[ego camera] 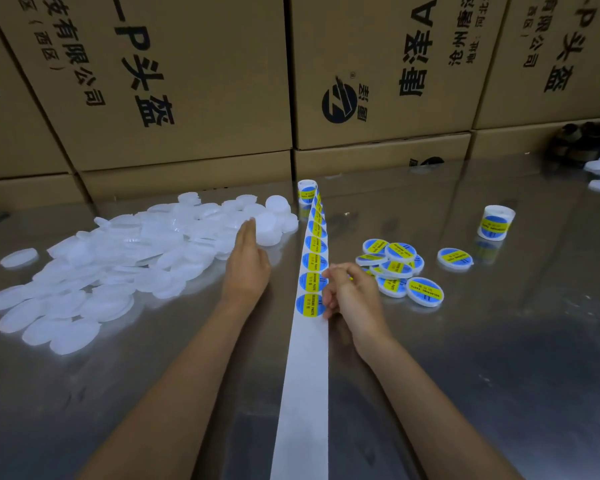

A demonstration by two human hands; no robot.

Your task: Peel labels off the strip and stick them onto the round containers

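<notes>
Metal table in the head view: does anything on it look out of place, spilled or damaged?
Nothing looks damaged or spilled. The plain white round containers lie in a loose, overlapping heap at the left, and the containers with blue and yellow labels form a smaller untidy pile at the right. The white label strip runs straight and flat.

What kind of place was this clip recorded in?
Probably a small packing or warehouse workroom: stacked cardboard boxes line the back, a shiny metal table holds a heap of plain white containers, and a label strip runs between the hands.
</notes>
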